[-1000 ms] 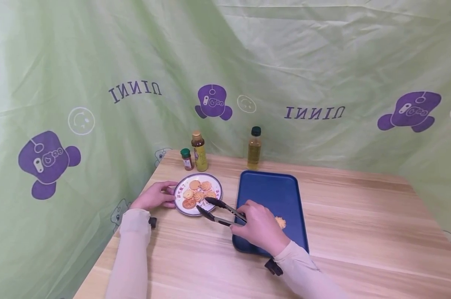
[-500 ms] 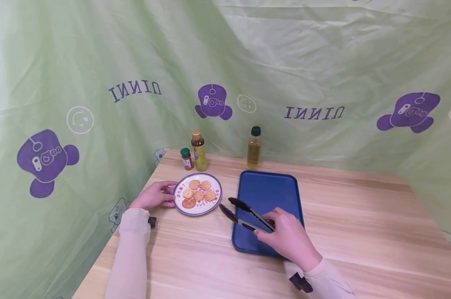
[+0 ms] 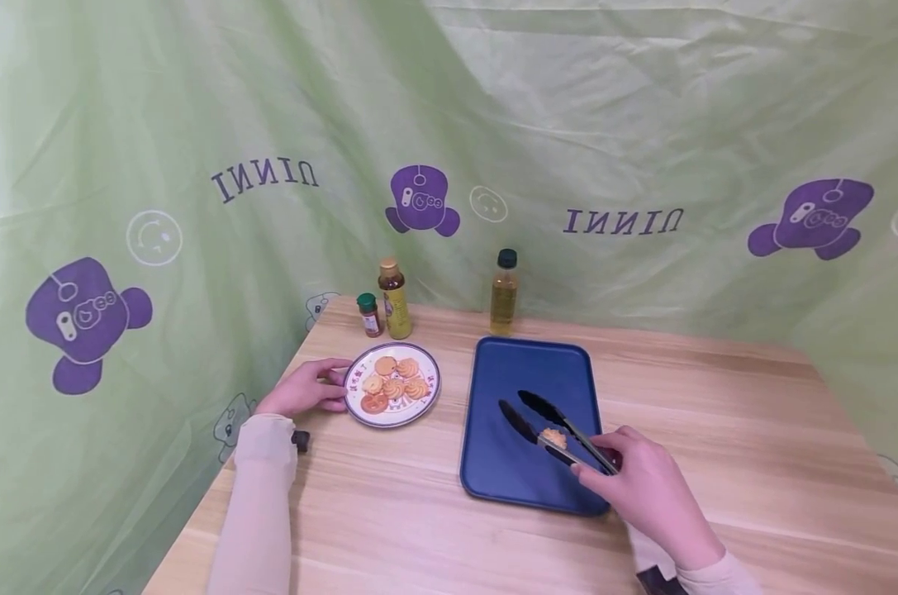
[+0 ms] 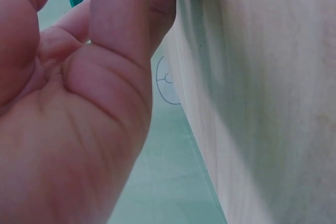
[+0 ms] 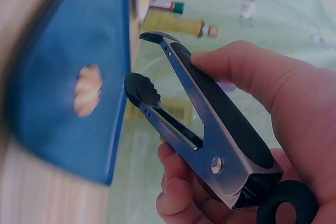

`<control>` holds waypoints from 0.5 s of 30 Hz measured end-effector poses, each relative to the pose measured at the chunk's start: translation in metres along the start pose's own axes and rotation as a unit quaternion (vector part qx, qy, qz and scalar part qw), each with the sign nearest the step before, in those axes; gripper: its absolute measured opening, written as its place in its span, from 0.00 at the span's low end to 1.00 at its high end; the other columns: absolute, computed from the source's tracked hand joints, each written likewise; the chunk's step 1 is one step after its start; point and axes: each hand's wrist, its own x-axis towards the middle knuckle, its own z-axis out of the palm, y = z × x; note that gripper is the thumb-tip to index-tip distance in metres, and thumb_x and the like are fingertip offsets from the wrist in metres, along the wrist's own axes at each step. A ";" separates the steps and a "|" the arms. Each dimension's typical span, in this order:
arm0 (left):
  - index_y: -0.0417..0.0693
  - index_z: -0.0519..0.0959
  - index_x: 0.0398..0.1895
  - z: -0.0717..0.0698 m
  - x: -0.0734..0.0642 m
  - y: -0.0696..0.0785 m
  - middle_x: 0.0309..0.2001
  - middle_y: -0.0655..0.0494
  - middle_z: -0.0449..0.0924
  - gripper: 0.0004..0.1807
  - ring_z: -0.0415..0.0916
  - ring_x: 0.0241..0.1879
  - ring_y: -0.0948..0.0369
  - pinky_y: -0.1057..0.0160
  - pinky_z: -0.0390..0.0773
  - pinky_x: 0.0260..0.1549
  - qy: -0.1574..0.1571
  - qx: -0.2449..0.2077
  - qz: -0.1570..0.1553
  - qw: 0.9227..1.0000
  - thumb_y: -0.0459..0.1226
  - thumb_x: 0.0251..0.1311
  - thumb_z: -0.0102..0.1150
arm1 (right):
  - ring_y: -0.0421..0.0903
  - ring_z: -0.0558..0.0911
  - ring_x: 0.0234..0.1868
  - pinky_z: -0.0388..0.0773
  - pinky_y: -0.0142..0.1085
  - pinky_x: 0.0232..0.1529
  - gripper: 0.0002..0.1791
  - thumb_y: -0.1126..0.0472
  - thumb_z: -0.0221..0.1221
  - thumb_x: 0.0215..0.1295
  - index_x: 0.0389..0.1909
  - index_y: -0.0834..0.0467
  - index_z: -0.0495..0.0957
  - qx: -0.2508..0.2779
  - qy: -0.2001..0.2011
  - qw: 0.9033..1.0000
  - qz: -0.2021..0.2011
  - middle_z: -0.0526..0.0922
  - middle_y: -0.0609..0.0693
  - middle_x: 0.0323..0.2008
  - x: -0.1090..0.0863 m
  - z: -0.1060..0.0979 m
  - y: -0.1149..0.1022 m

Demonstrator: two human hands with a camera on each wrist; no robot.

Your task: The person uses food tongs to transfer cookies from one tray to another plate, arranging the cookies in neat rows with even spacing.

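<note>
At the left, my left hand (image 3: 303, 390) rests its fingers against the left rim of a white plate (image 3: 421, 411) with a dark edge. Several cookies (image 3: 393, 388) lie on that plate. In the left wrist view the palm of my left hand (image 4: 84, 93) fills the left side, and the plate does not show. My right hand (image 3: 645, 483) holds metal tongs (image 5: 184, 124) with black tips, spread apart with nothing between them. The tongs are above a blue tray (image 3: 493, 463), over a single cookie (image 5: 87, 90) lying on it.
Behind the plate stand a small green-capped spice jar (image 3: 369, 316) and a yellow-labelled bottle (image 3: 395, 302). A bottle of yellow oil (image 3: 504, 297) stands behind the tray. A green printed curtain (image 3: 627, 165) surrounds the back and left of the wooden table (image 3: 738, 430).
My right hand has moved the spread tongs from above the plate rightward to over the cookie on the tray. My left hand stays at the plate's rim.
</note>
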 end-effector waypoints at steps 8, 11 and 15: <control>0.37 0.63 0.87 -0.001 0.001 0.001 0.66 0.31 0.76 0.37 0.92 0.41 0.61 0.60 0.97 0.47 -0.001 -0.002 -0.005 1.000 0.29 0.78 0.64 | 0.43 0.75 0.33 0.68 0.31 0.30 0.28 0.45 0.80 0.60 0.53 0.61 0.92 -0.007 0.024 0.999 0.023 0.84 0.47 0.37 -0.017 -0.004 0.030; 0.38 0.64 0.86 -0.001 0.001 0.001 0.65 0.33 0.76 0.37 0.92 0.42 0.61 0.61 0.97 0.47 0.001 -0.004 -0.014 1.000 0.29 0.78 0.64 | 0.43 0.76 0.34 0.68 0.31 0.32 0.29 0.45 0.81 0.58 0.53 0.60 0.91 -0.012 0.030 0.999 0.027 0.84 0.47 0.36 -0.024 -0.005 0.037; 0.38 0.64 0.86 0.000 0.001 0.002 0.64 0.34 0.76 0.37 0.92 0.42 0.61 0.62 0.97 0.47 -0.001 -0.013 -0.016 1.000 0.28 0.78 0.64 | 0.43 0.76 0.35 0.71 0.31 0.33 0.31 0.43 0.82 0.57 0.54 0.60 0.90 -0.015 0.021 0.999 0.045 0.84 0.46 0.36 -0.035 -0.005 0.044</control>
